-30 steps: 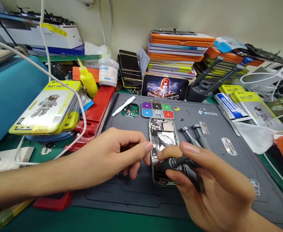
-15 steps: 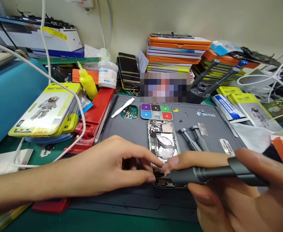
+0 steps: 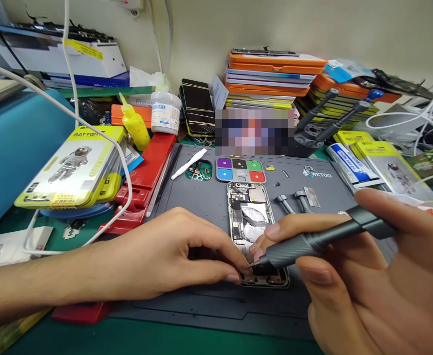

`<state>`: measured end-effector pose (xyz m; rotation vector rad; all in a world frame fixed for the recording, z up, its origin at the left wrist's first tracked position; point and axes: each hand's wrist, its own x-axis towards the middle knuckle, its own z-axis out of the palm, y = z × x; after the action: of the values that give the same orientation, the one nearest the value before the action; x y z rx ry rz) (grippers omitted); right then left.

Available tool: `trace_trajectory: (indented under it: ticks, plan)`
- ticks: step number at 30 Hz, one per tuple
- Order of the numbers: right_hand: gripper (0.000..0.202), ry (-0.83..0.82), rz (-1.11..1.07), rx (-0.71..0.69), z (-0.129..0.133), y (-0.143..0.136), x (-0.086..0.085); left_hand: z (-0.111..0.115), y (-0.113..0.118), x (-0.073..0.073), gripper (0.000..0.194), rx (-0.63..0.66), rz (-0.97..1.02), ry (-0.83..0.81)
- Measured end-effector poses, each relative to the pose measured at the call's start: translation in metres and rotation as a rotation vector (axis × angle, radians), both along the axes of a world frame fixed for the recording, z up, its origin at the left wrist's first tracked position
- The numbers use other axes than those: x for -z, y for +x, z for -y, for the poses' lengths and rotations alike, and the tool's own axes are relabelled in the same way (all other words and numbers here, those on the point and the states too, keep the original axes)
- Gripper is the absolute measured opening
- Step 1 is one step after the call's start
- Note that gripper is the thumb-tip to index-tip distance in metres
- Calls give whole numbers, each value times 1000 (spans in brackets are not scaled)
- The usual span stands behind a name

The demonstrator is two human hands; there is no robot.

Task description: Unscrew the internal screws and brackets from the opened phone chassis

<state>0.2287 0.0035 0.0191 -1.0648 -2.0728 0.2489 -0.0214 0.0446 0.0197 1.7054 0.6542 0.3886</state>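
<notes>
An opened smartphone (image 3: 255, 217) lies on the grey work mat (image 3: 201, 197), its inner parts showing. My left hand (image 3: 179, 251) reaches in from the left, thumb and index finger closed together at the phone's lower left corner; what they pinch, if anything, is hidden. A dark grey precision screwdriver (image 3: 293, 250) slants across the phone's lower end, gripped by my right hand (image 3: 382, 276). Its thin tip points down between my left fingertips. Some right fingers rest over the phone's lower middle.
Behind the phone stands a coloured magnetic tray (image 3: 241, 169). More screwdrivers (image 3: 301, 201) and a metal blade (image 3: 312, 196) lie right of it, a white spudger (image 3: 188, 164) to the left. Battery boxes (image 3: 68, 167), a red stapler-like tool (image 3: 142, 182) and a white cable (image 3: 123, 162) crowd the left side.
The screwdriver's handle end has risen, so it now slants more steeply. My right hand has shifted slightly, and my left index fingertip has come down closer to the thumb.
</notes>
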Motion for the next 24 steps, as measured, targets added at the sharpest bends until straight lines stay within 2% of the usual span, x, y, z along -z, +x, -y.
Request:
trace_trajectory:
  ticks: [4, 7, 9, 24]
  plan:
    - [45, -87, -307, -50, -6, -15, 7, 1, -1, 0, 15, -23, 22, -10]
    - [55, -264, -556, -99, -8, -19, 13, 2, -2, -1, 14, -45, 27, -29]
    - [54, -359, -635, -116, -8, -18, 16, 3, -2, -1, 14, -55, 34, -36]
    - [47, -441, -682, -147, -9, -17, 14, 4, -1, -2, 14, -55, 35, -24]
